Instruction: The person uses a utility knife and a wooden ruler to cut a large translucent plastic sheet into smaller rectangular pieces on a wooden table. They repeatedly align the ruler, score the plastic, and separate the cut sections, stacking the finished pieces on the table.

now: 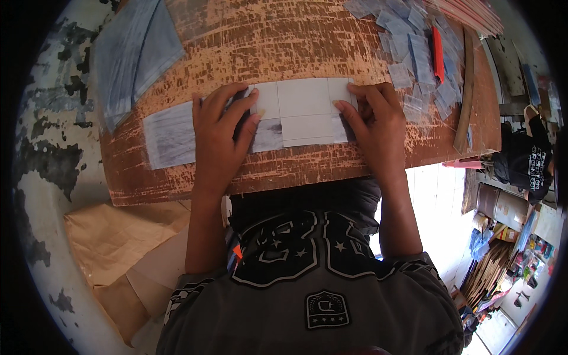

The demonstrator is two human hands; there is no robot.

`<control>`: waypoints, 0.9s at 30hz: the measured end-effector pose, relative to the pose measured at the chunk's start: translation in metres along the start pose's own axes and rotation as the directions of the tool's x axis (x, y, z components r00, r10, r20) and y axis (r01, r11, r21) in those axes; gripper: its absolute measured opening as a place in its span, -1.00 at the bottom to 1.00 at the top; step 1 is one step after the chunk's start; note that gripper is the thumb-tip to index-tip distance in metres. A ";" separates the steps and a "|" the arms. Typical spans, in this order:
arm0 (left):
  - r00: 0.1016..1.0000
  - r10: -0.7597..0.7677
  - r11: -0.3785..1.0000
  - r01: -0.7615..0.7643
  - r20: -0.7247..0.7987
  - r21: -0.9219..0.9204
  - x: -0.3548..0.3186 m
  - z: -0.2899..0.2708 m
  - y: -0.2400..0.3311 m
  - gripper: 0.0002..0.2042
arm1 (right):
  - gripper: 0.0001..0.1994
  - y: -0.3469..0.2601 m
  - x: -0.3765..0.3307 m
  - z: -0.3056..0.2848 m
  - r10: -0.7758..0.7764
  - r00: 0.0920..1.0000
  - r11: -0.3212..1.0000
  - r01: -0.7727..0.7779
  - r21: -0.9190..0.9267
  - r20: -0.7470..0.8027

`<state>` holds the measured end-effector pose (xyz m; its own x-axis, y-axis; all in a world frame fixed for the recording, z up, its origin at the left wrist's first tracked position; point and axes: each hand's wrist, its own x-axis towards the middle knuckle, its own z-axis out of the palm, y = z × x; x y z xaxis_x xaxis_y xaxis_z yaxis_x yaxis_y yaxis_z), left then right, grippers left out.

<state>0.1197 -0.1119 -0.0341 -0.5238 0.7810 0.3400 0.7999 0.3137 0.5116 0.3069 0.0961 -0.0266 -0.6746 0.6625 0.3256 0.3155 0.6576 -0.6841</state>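
Observation:
A white piece of card (305, 98) with fold lines lies flat near the table's front edge, a flap pointing toward me. It rests over a grey, streaked strip (171, 135) that shows on the left and below it. My left hand (223, 121) grips the card's left end, thumb and fingertips at its edge. At the opposite end my right hand (378, 112) has curled fingers at the upper corner and its thumb on the card's face. The undersides of the card's ends are hidden.
The worn brown table (248, 47) has scratched paint. Bluish plastic sheets (139, 53) lie at the far left. Small clear bags (408, 47), a red object (438, 54) and pink strips (467, 13) lie at the far right. Brown paper (127, 242) is below left. Another person (526, 157) is at right.

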 end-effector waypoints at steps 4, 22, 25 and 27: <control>1.000 -0.010 1.000 0.010 -0.004 -0.025 -0.001 -0.001 0.001 -0.73 | -0.71 0.000 -0.001 0.001 -0.012 1.000 1.000 0.012 -0.013 -0.006; 0.999 0.009 0.996 -0.013 0.035 0.093 0.003 -0.006 0.013 -0.77 | -0.73 -0.005 0.002 -0.004 0.001 0.999 0.999 -0.002 0.052 0.033; 0.999 0.022 0.984 -0.029 0.044 0.175 0.006 -0.009 0.022 -0.78 | -0.74 -0.004 0.002 -0.007 0.002 0.999 1.000 -0.003 0.024 0.049; 0.997 0.033 0.982 -0.046 0.073 0.183 0.010 -0.013 0.027 -0.77 | -0.78 -0.001 0.004 -0.011 0.007 0.998 0.999 -0.004 -0.044 0.058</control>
<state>0.1318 -0.1025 -0.0065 -0.4743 0.8283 0.2984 0.8633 0.3711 0.3420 0.3111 0.1019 -0.0178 -0.7101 0.6451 0.2823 0.3474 0.6697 -0.6564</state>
